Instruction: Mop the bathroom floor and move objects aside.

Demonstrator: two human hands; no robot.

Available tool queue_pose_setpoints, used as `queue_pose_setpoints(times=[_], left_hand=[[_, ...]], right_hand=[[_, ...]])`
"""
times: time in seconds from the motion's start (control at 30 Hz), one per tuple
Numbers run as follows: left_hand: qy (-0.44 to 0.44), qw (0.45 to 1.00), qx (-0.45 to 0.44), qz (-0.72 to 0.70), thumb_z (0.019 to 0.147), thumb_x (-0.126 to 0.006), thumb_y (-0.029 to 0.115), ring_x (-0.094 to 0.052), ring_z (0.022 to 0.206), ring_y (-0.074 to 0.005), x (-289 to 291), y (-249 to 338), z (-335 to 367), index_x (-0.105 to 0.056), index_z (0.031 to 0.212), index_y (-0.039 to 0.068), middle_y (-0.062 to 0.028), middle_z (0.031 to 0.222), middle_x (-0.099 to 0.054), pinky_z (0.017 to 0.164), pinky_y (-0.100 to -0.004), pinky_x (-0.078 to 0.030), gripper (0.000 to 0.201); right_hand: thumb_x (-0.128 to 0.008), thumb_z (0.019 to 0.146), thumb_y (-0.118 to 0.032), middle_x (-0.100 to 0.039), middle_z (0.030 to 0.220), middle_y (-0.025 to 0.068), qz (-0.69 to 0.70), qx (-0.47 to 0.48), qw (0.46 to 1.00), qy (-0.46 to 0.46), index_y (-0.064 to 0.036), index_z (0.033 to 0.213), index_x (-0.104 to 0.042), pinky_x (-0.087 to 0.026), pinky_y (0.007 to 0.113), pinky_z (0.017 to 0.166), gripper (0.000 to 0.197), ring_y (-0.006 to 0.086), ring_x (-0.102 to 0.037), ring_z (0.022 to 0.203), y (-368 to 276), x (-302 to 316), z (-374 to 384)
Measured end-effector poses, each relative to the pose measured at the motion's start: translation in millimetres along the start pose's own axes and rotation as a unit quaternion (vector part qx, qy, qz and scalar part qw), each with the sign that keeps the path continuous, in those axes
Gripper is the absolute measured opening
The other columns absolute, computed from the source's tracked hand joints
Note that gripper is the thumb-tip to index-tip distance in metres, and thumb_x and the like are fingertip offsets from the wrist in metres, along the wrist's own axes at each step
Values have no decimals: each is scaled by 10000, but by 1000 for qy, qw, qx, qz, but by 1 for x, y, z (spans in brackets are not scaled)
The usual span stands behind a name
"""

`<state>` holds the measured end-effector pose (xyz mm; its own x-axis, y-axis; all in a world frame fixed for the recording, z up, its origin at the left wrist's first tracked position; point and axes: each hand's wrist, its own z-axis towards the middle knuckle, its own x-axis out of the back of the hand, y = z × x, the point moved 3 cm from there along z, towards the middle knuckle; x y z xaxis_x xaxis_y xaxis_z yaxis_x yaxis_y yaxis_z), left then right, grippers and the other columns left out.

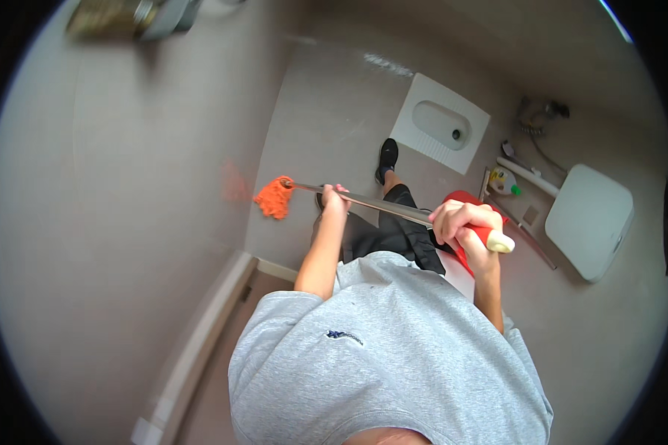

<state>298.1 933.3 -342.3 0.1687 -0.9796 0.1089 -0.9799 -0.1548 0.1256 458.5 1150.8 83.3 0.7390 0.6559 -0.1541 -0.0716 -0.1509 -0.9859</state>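
Observation:
A mop (pixel 382 205) with a long metal pole slants across in front of me. Its orange mop head (pixel 275 199) rests at the left, on the floor close to the wall. My left hand (pixel 335 198) is closed around the pole, partway down toward the mop head. Near the pole's upper end, my right hand (pixel 465 225) wraps around the red grip, and a pale end cap sticks out past the fingers. Behind my right hand is a red bucket (pixel 462 197), partly hidden by the hand and my body.
A white squat toilet (pixel 441 122) is set in the floor ahead. To the right are a white cistern (pixel 591 222) with a pipe, and a white-and-yellow bottle (pixel 503 181) with a green cap. A doorway threshold (pixel 200 341) runs along the lower left. A shelf-like object (pixel 133 18) juts from the left wall.

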Motion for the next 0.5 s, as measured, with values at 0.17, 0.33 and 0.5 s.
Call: queue_pose_setpoints(times=[0.17,0.33,0.5], left_hand=[[-44,988,79,129,924,-469,270,-432,452,-115,-139,-94,-47,-446,778,62,-20,586,-452,395,-253,-396,255],[-210,941,134,231,827,-488,166,-423,480,-123,-274,-200,-122,-442,839,59,-27,651,-465,398,-236,-390,117],[-308,890,192,276,844,-505,24,-426,426,-79,-391,-239,-154,-450,738,60,8,569,-457,388,-205,-420,125]], right_hand=[[-469,543,-8,-526,519,65,-60,103,988,99,-8,604,-521,-515,357,623,80,191,-526,470,-80,101,2],[-533,550,-123,-471,478,40,-192,192,948,164,-33,590,-526,-503,335,587,99,182,-483,414,-136,142,-24],[-654,588,-167,-530,633,42,-346,194,908,138,-54,678,-553,-562,357,681,177,214,-588,595,-138,125,-22]])
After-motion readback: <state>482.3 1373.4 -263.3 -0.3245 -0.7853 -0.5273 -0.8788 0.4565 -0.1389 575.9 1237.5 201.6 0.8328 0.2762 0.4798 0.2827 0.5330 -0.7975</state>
